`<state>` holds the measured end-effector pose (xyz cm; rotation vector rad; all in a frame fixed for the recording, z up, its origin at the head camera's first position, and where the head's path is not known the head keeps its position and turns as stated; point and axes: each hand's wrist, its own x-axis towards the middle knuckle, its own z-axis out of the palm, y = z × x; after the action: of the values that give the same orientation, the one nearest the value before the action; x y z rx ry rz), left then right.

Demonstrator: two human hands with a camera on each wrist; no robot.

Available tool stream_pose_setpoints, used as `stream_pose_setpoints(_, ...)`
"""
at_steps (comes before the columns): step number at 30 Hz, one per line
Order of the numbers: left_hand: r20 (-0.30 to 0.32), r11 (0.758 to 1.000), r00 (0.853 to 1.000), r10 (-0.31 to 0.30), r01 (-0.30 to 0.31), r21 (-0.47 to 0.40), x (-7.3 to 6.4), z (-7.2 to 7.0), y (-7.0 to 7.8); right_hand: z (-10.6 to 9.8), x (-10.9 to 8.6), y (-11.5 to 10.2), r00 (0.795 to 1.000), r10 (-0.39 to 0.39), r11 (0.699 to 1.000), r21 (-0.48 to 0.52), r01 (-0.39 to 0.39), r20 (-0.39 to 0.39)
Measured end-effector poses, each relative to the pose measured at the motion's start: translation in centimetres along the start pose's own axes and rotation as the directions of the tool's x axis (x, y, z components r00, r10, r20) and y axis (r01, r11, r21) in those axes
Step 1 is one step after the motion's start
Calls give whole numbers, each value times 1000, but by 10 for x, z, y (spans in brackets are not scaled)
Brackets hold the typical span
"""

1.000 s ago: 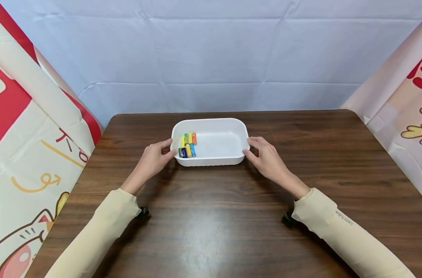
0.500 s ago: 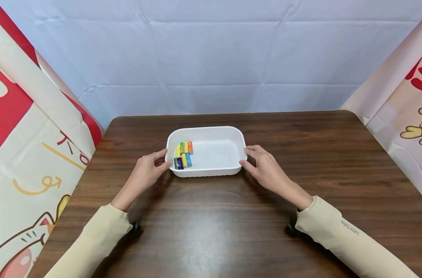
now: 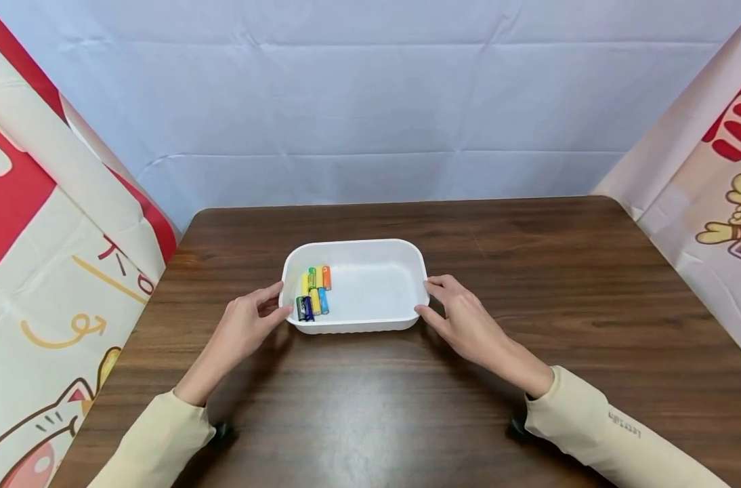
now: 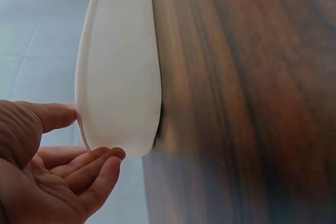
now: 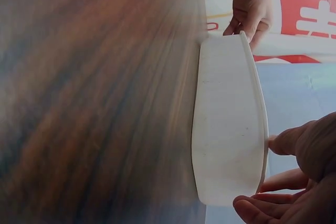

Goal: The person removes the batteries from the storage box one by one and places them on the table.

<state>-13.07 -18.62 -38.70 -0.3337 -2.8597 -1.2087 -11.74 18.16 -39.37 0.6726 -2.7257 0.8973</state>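
A white plastic tray [image 3: 376,288] stands level at the middle of the wooden table. At its left end, two rows of small batteries [image 3: 315,302] lie side by side, in yellow, green, orange, blue and dark colours. My left hand [image 3: 245,322] grips the tray's left end, thumb at the rim and fingers against the outer wall. Its thumb [image 4: 60,116] and curled fingers show closely in the left wrist view. The right end is held likewise by my right hand [image 3: 468,325]. The right wrist view shows the tray's outer side wall [image 5: 228,124], low against the tabletop.
The brown wooden table [image 3: 370,407] extends to both sides and in front of the tray. A pale cloth backdrop [image 3: 370,102] hangs behind the far edge. Printed curtains [image 3: 59,285] stand at the left and right.
Both hands have drawn the tray nearer to me and slightly left, keeping their hold on its ends. The batteries have come along in the same two rows.
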Motion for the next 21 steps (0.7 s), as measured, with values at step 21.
stream_pose_setpoints(21, -23, 999, 1000, 14, -13, 30, -38, -6, 1, 1, -27, -23, 1000, -28, 998, -52, 27, -5)
